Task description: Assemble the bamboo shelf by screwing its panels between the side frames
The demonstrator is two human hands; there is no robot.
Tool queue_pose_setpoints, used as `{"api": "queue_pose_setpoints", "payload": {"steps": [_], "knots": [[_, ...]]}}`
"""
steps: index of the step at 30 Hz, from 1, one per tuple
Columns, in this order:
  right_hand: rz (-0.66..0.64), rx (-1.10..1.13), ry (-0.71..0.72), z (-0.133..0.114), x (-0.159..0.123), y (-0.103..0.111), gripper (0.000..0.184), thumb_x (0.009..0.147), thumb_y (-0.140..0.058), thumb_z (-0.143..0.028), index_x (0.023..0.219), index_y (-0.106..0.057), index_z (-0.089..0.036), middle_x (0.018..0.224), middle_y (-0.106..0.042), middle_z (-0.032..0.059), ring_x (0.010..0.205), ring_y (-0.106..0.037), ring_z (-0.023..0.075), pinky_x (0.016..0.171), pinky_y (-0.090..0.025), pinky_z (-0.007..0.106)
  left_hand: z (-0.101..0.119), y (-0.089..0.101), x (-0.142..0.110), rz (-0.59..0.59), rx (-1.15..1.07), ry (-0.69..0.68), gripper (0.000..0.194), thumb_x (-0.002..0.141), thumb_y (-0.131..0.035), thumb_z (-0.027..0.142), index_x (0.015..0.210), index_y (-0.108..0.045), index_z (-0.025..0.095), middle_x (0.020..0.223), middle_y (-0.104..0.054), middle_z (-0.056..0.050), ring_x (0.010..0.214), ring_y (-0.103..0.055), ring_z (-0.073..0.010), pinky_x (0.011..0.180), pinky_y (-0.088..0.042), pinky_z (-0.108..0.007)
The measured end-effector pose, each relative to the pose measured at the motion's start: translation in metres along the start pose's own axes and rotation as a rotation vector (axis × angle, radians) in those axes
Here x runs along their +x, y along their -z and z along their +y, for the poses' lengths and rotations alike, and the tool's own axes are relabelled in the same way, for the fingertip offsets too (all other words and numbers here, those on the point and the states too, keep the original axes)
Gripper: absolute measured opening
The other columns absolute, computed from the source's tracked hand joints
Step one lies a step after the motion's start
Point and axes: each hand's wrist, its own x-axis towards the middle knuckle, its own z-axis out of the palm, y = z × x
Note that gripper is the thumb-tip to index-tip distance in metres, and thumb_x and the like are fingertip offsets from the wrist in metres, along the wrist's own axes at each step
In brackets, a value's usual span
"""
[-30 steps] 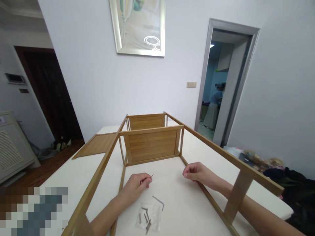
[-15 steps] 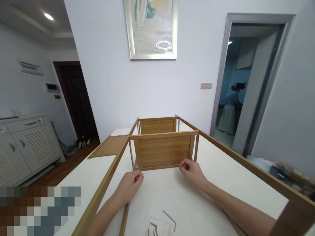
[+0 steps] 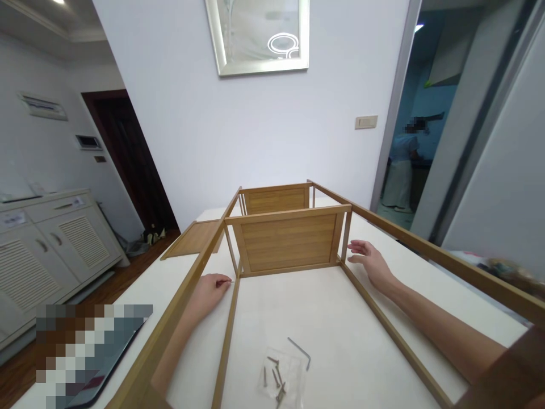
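Note:
A wooden frame (image 3: 232,318) with slatless panels (image 3: 293,241) lies on the white table (image 3: 340,318). My left hand (image 3: 208,295) is on the outer side of the frame's lower left rail. Its fingers pinch a small thin piece, seemingly a screw, whose tip points at the rail near the panel's lower corner. My right hand (image 3: 371,264) is open, fingers apart, just outside the right upright (image 3: 346,236) of the nearer panel. Inside the frame lie a clear plastic bag (image 3: 293,375) with several screws (image 3: 276,375) and an L-shaped hex key (image 3: 300,352).
A loose wooden panel (image 3: 191,238) lies left of the frame. A long upper rail (image 3: 447,258) runs close above my right arm, another (image 3: 179,312) above my left. A louvred cabinet (image 3: 55,244) stands at left. A person (image 3: 400,170) stands beyond the doorway at right.
Both hands have moved from inside the frame to its outer sides, the left going left, the right going right. My right fingers have opened. The view has tilted down.

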Motion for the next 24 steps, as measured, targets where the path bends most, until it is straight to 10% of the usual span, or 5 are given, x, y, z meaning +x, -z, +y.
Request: {"api": "queue_pose_setpoints", "payload": {"steps": [7, 24], "knots": [[-0.39, 0.063, -0.055, 0.006, 0.012, -0.008, 0.039, 0.055, -0.081, -0.037, 0.086, -0.066, -0.019, 0.091, -0.072, 0.0037, 0.088, -0.064, 0.0227, 0.081, -0.049, 0.033, -0.007, -0.002, 0.006, -0.002, 0.063, 0.026, 0.024, 0.076, -0.052, 0.028, 0.077, -0.075, 0.019, 0.077, -0.075, -0.005, 0.075, -0.068, -0.0226, 0.072, -0.049, -0.032], [-0.457, 0.029, -0.064, 0.021, 0.014, -0.019, 0.041, 0.056, -0.081, -0.052, 0.075, -0.065, -0.019, 0.077, -0.071, 0.0019, 0.073, -0.065, 0.0215, 0.07, -0.052, 0.033, -0.023, -0.016, 0.014, -0.016, 0.105, 0.035, 0.022, 0.074, -0.056, 0.03, 0.079, -0.076, 0.021, 0.081, -0.074, -0.004, 0.079, -0.066, -0.0202, 0.074, -0.049, -0.03]]}}
